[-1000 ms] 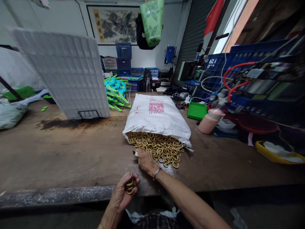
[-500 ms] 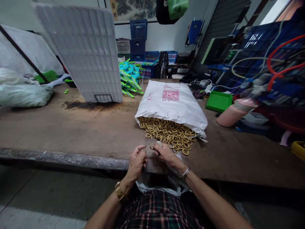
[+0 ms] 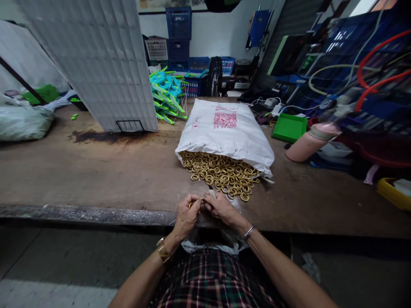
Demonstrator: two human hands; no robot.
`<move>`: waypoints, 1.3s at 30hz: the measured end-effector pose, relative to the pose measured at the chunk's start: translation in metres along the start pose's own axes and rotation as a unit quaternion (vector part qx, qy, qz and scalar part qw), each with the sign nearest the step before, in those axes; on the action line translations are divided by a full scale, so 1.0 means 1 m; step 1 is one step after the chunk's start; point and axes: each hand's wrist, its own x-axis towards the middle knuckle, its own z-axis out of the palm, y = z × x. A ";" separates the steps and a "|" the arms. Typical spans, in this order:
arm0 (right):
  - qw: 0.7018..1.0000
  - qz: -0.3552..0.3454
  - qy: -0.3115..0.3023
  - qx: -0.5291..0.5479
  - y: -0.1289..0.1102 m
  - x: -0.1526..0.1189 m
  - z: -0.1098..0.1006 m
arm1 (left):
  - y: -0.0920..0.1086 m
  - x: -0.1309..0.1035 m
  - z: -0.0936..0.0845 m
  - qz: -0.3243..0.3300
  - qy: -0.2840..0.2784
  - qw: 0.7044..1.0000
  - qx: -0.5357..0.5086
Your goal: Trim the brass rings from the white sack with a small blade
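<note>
My left hand (image 3: 186, 215) is closed at the table's front edge, with a gold-coloured metal ring (image 3: 190, 205) showing between its fingers. Just right of it, my right hand (image 3: 224, 209) is closed too. The fingertips of both hands meet around another gold ring (image 3: 202, 200), partly covered by them. From the right hand's grip sticks up a small pale tool (image 3: 212, 193) with a dark tip; its exact kind is unclear. Beyond the hands, many like rings (image 3: 224, 175) spill from the mouth of a white woven sack (image 3: 224, 132) printed in red.
A tall pale ribbed panel (image 3: 93, 64) stands at the left on the brown table (image 3: 128, 175). Behind are turquoise and green plastic pieces (image 3: 168, 94). At the right are a green tray (image 3: 290, 128), a pink bottle (image 3: 308, 145) and a yellow bin (image 3: 394, 192).
My hands have come together; the ring at my right fingertips now meets my left fingertips. The camera view has shifted, so the table and sack appear higher and slightly farther left.
</note>
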 end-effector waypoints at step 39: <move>0.799 -0.127 0.002 -0.588 0.002 -0.005 -0.001 | 0.005 -0.007 -0.011 -0.021 -0.058 0.998 -0.028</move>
